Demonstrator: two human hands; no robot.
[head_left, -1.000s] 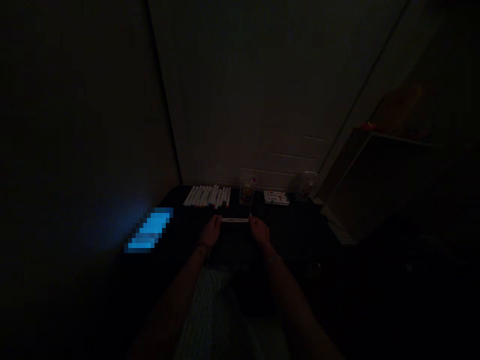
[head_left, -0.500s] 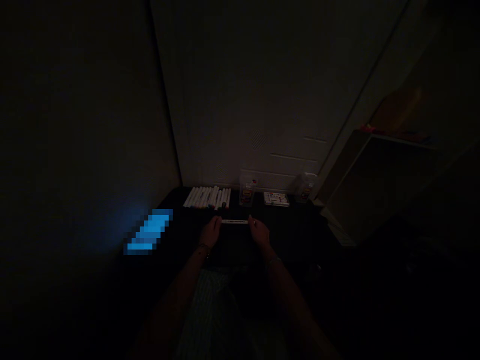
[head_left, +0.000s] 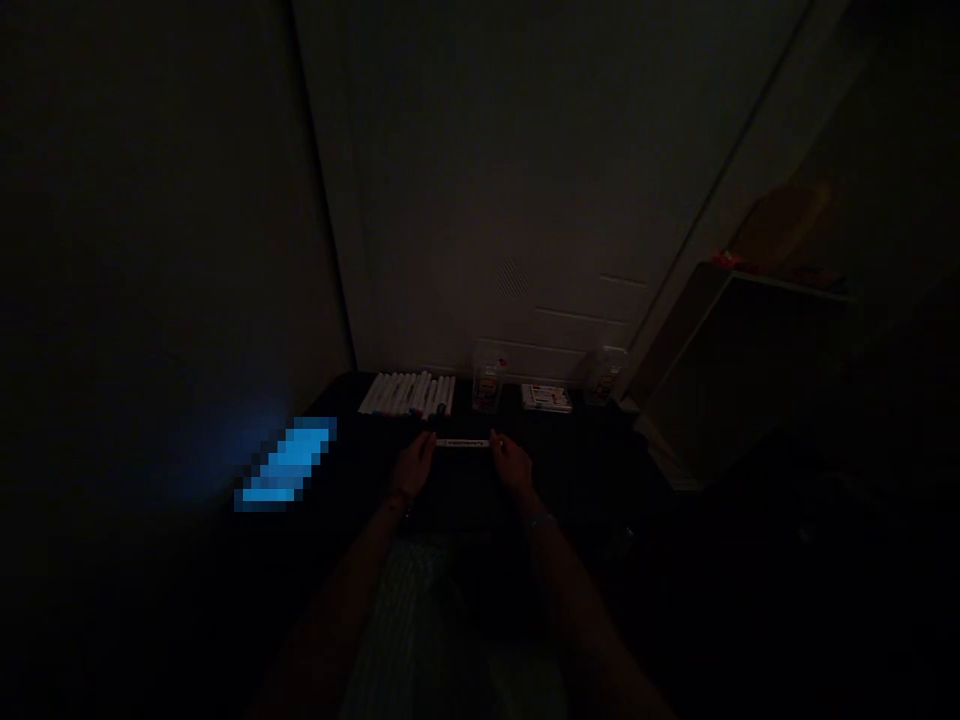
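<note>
A white marker [head_left: 463,443] with dark print along its barrel is held level in front of me. My left hand [head_left: 414,465] is closed on its left end, and my right hand [head_left: 513,464] grips the right end. Beyond my left hand lies a row of several white markers [head_left: 405,393], side by side, some with coloured ends toward me. Behind the held marker stands a clear plastic case [head_left: 487,385] with a printed label. A flat pack of white markers [head_left: 547,398] lies to its right. The picture is very dark, so finger detail is faint.
Everything lies on a dark table [head_left: 592,460] against a pale wall [head_left: 450,220]. Another clear case [head_left: 604,376] stands at the back right. A glowing blue, pixelated panel [head_left: 289,465] sits at the left edge. A shelf unit [head_left: 705,340] rises on the right.
The whole view has shifted slightly, so things appear a little further left. Both hands keep their hold on the marker, which stays level.
</note>
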